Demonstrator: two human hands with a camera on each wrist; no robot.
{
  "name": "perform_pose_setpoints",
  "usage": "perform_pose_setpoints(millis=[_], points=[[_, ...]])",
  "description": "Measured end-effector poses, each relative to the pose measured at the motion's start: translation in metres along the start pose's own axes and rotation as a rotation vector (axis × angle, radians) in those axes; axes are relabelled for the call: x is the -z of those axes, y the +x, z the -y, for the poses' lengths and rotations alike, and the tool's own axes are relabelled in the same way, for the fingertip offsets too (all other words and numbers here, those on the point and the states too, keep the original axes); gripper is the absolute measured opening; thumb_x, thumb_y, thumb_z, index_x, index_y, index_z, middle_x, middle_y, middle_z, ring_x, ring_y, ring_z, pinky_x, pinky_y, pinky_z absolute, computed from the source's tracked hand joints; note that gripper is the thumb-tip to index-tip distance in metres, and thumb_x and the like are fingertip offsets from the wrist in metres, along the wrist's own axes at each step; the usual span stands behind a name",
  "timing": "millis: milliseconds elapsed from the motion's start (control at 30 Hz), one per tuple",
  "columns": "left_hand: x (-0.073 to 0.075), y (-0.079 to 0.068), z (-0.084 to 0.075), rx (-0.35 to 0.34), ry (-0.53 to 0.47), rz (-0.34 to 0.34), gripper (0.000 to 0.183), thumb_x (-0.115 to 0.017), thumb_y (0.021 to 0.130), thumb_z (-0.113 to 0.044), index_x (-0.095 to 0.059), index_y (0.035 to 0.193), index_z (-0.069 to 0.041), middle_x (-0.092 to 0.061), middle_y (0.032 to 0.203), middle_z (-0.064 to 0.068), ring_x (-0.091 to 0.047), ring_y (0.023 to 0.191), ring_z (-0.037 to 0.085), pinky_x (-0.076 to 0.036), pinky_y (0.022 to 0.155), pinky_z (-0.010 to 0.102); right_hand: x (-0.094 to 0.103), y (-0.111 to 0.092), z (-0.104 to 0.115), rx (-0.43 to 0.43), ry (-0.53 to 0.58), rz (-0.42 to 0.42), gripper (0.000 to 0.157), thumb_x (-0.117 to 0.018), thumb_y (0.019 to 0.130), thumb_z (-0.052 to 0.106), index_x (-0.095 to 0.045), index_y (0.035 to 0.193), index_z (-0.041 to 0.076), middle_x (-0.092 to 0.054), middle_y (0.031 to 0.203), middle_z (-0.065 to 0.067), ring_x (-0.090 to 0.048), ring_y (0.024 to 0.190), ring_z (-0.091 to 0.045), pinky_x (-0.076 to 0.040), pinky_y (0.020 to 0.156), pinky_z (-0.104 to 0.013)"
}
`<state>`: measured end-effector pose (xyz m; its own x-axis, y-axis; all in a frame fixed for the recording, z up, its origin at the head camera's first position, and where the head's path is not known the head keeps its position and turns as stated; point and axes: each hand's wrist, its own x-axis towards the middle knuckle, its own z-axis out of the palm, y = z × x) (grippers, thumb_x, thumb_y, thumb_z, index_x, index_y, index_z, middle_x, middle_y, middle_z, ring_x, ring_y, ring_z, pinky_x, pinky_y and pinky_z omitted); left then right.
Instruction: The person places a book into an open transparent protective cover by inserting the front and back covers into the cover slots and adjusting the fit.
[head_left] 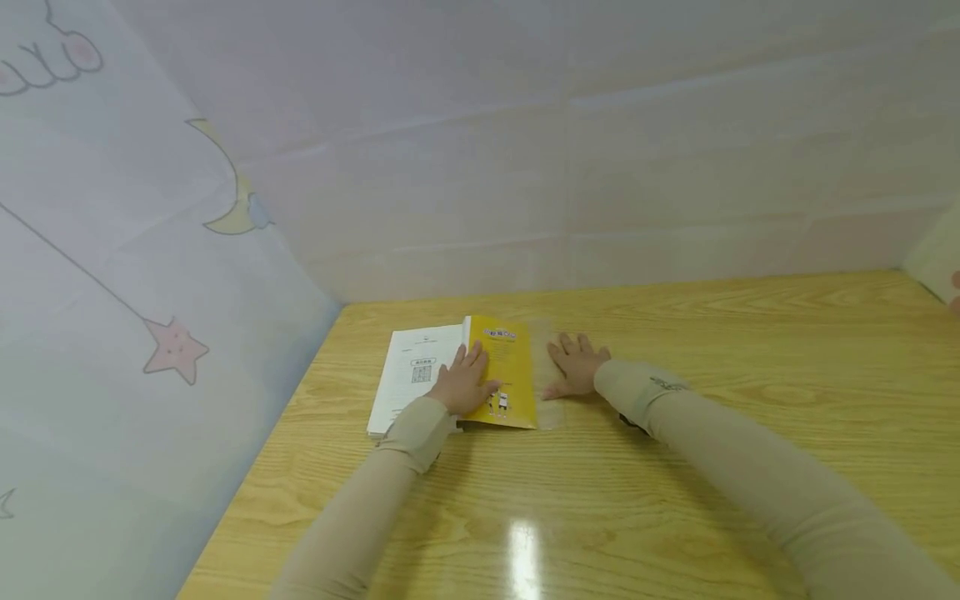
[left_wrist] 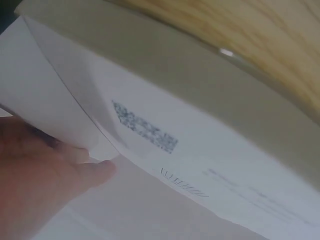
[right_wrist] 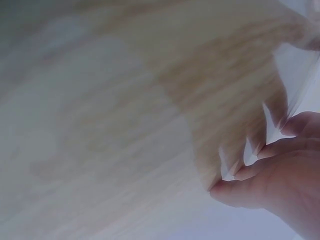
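A book lies open on the table. Its white page [head_left: 397, 367] with a printed QR code is on the left, its yellow cover [head_left: 517, 375] folded out to the right. My left hand [head_left: 461, 385] rests with fingers spread on the yellow cover near the spine; in the left wrist view that hand [left_wrist: 45, 175] is beside the page edges. A clear plastic film [head_left: 551, 417] sticks out past the cover's right edge. On and beside this film my right hand [head_left: 579, 367] rests with spread fingers. The right wrist view shows that hand [right_wrist: 280, 170] with its fingertips touching the surface.
The wood-grain table [head_left: 480, 500] runs to a pale fabric backdrop [head_left: 600, 183] behind it. At the left hangs a printed sheet [head_left: 90, 292] with a star and a moon. A bright light reflection sits on the near tabletop.
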<state>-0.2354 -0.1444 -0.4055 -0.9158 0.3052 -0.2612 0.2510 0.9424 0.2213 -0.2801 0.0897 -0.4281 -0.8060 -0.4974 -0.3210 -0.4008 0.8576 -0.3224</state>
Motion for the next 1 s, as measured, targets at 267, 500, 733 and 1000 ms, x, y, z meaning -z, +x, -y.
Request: perform_pose_setpoints(millis=[267, 500, 733, 1000], points=[[0.001, -0.006, -0.003, 0.044, -0.02, 0.0, 0.066, -0.039, 0.104, -0.043, -0.018, 0.155, -0.005, 0.006, 0.161, 0.018, 0.008, 0.146, 0.036, -0.013, 0.114, 0.058, -0.001, 0.001, -0.001, 0.009, -0.007, -0.006, 0.101, -0.058, 0.088, 0.061, -0.013, 0.155, 0.001, 0.0, 0.158, -0.028, 0.003, 0.14, -0.054, -0.011, 0.104, -0.074], [0.003, -0.007, -0.006, 0.037, -0.095, 0.021, 0.065, -0.036, 0.106, -0.038, -0.015, 0.155, -0.001, 0.011, 0.16, 0.019, 0.012, 0.146, 0.034, -0.01, 0.114, 0.058, -0.001, 0.0, -0.002, 0.004, 0.0, -0.011, 0.099, -0.059, 0.089, 0.059, -0.013, 0.155, 0.001, 0.0, 0.158, -0.028, 0.002, 0.141, -0.054, -0.011, 0.104, -0.074], [0.003, -0.005, -0.007, 0.037, -0.113, 0.024, 0.065, -0.035, 0.106, -0.038, -0.013, 0.155, -0.002, 0.013, 0.16, 0.018, 0.013, 0.146, 0.033, -0.01, 0.114, 0.057, 0.007, -0.01, 0.008, -0.012, 0.006, 0.003, 0.095, -0.059, 0.092, 0.053, -0.012, 0.154, -0.001, 0.0, 0.158, -0.028, 0.003, 0.141, -0.053, -0.01, 0.105, -0.073], [-0.001, -0.002, -0.006, 0.03, -0.136, 0.042, 0.063, -0.029, 0.107, -0.038, -0.011, 0.155, -0.002, 0.012, 0.16, 0.018, 0.014, 0.146, 0.032, -0.007, 0.115, 0.057, 0.004, -0.006, 0.005, -0.012, 0.004, 0.008, 0.096, -0.059, 0.091, 0.055, -0.011, 0.155, 0.0, 0.002, 0.158, -0.027, 0.004, 0.141, -0.052, -0.009, 0.105, -0.073]])
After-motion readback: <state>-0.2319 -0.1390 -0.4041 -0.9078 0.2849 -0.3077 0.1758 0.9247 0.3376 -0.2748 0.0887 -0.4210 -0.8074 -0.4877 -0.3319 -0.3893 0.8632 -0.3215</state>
